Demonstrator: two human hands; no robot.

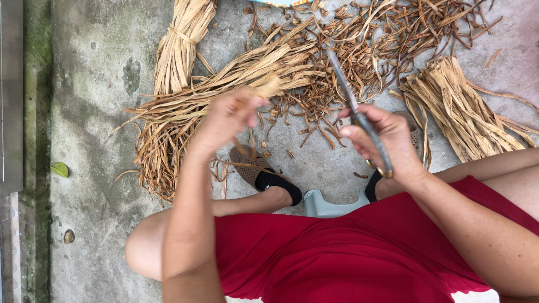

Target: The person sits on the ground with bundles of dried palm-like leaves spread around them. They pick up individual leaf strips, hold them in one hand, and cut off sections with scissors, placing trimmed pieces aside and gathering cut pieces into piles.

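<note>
The red garment [359, 252] over the person's lap lies closest, with both forearms rising out of it. From there, the right hand [382, 140] is closed around the handle end of a knife [356, 112], thumb pressed along its side. The knife's long axis runs on a slant, its handle low beside the wrist and its dull blade pointing up and to the left, away from the body, toward the scattered cuttings [393, 33]. The left hand [227, 118] is pinched shut on a dried leaf strip [264, 90]; the strip's free end sticks up and to the right past the fingertips, toward the blade, but the two are apart, with a gap between them. That part of the picture is blurred, so how much strip is in the hand cannot be told.

Judged from this, the step in hand is trimming or splitting a single strip, with the cut not yet begun. The next move would call for bringing strip and blade together, keeping the edge turned away from the holding fingers.

Below the hands, a foot in a mesh slipper [258, 171] rests on the concrete floor [95, 84], and a grey stool edge [331, 205] shows at the lap. Further out lie a loose heap of strips [185, 112], a tied bundle [179, 45] at top left, and another bundle [460, 106] at right.
</note>
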